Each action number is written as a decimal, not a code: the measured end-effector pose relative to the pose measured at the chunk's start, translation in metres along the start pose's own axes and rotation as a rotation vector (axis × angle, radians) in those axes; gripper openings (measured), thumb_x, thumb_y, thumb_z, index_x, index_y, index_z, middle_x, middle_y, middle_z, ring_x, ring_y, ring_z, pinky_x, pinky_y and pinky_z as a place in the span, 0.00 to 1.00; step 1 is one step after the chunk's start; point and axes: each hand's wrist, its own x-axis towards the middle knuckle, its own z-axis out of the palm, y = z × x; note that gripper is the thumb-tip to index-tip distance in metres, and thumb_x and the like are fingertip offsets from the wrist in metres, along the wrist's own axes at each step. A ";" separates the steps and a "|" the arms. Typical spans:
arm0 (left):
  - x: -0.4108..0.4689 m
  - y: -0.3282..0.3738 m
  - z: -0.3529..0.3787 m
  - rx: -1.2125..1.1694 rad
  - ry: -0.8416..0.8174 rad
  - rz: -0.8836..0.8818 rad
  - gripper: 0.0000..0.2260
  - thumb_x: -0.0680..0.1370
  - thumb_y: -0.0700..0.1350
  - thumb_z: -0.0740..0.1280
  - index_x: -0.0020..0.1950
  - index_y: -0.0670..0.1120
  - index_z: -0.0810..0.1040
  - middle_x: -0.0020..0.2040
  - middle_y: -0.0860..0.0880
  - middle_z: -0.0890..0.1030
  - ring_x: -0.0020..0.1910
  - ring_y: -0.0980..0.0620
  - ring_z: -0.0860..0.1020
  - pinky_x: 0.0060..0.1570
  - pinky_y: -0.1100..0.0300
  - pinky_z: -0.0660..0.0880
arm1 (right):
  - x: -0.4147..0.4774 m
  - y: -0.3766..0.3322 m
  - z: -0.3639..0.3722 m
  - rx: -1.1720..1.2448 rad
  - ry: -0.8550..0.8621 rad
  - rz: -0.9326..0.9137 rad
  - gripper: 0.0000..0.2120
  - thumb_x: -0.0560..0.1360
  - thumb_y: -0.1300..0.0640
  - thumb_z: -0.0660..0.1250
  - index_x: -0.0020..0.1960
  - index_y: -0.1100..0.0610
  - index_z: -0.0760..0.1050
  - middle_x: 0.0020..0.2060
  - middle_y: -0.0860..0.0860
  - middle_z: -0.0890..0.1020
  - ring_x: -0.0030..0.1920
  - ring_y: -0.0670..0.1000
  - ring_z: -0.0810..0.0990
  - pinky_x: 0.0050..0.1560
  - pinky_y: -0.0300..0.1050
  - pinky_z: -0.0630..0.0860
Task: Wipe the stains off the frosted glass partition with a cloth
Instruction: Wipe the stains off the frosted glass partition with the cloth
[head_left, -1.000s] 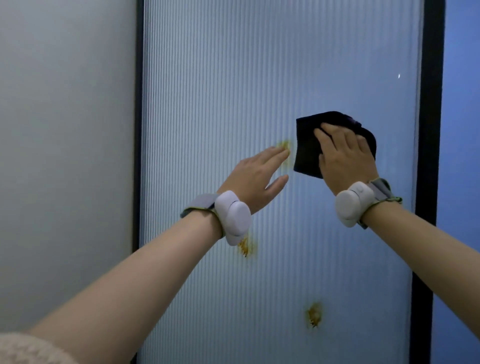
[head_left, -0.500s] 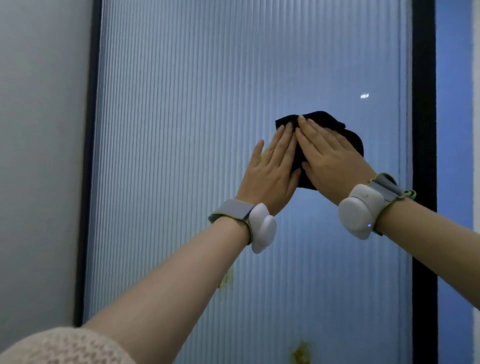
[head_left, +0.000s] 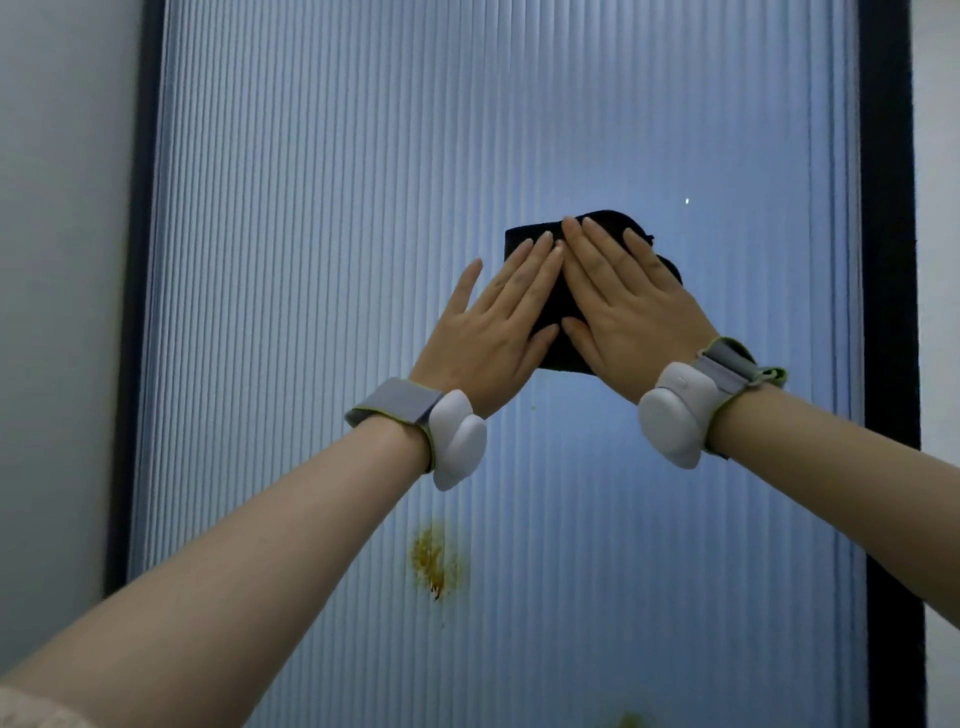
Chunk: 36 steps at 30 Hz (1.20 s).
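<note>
The ribbed frosted glass partition (head_left: 311, 249) fills the view in front of me. A black cloth (head_left: 553, 317) lies flat against it at about head height. My right hand (head_left: 631, 312) presses flat on the cloth's right half. My left hand (head_left: 488, 332) lies beside it, its fingers on the cloth's left part and its palm on the glass. The hands' index fingers touch. A yellow-orange stain (head_left: 434, 564) shows on the glass below my left wrist, and a second stain (head_left: 629, 721) is cut off by the bottom edge.
A dark frame runs down the glass on the left (head_left: 136, 312) and on the right (head_left: 889, 312). A plain pale wall (head_left: 57, 260) lies left of the frame. Each wrist carries a white band device (head_left: 457, 439).
My left hand moved right from the bare glass onto the cloth beside my right hand. The cloth slid left over the upper stain, which is now hidden. My view tilted up.
</note>
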 end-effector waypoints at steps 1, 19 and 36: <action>0.001 -0.004 0.002 -0.031 -0.013 -0.019 0.25 0.80 0.52 0.46 0.75 0.44 0.46 0.77 0.48 0.51 0.75 0.52 0.50 0.74 0.49 0.47 | 0.004 -0.004 0.001 0.004 0.001 -0.001 0.28 0.77 0.51 0.44 0.73 0.64 0.51 0.74 0.60 0.55 0.74 0.58 0.52 0.72 0.50 0.41; -0.029 -0.062 0.019 -0.156 -0.065 -0.238 0.25 0.81 0.52 0.46 0.75 0.49 0.40 0.77 0.51 0.44 0.74 0.58 0.42 0.73 0.46 0.41 | 0.054 -0.051 0.016 0.020 -0.050 -0.118 0.27 0.80 0.50 0.45 0.74 0.62 0.42 0.76 0.57 0.45 0.76 0.54 0.44 0.75 0.48 0.38; -0.088 -0.032 0.034 -0.122 -0.112 -0.227 0.25 0.78 0.56 0.41 0.71 0.52 0.34 0.73 0.56 0.38 0.71 0.63 0.36 0.72 0.50 0.38 | -0.009 -0.080 0.021 0.081 -0.089 -0.120 0.27 0.81 0.51 0.44 0.74 0.63 0.39 0.76 0.57 0.44 0.75 0.56 0.43 0.74 0.51 0.37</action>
